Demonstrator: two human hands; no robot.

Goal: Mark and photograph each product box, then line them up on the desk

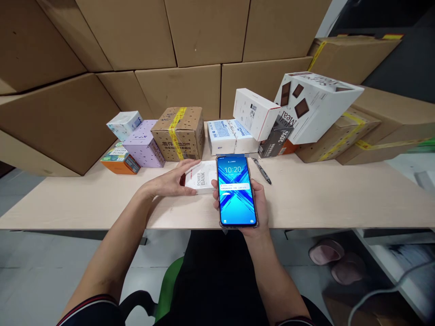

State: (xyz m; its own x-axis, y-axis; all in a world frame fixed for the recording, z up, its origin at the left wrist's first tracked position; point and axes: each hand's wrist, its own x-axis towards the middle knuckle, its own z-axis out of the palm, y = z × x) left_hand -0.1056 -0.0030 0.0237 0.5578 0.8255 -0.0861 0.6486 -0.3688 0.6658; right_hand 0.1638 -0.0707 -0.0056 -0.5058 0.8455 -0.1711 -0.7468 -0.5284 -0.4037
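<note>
My right hand [260,210] is wrapped round a smartphone [237,192], held upright with its lit blue screen facing me and reading 10:20. To its left lies a white power bank box [203,178] on the table, its right end hidden behind the phone. My left hand [170,181] grips that box by its left end, thumb along the near side and fingers over the far edge. A dark patterned pen [261,171] rests on the table just right of the phone.
Along the table's [322,199] back stand an orange box [120,159], a purple box [145,144], a taped brown carton [178,133], a white package [231,137], a tilted white box [256,113] and a large Meal box [314,106]. Stacked cartons [180,90] form a wall behind.
</note>
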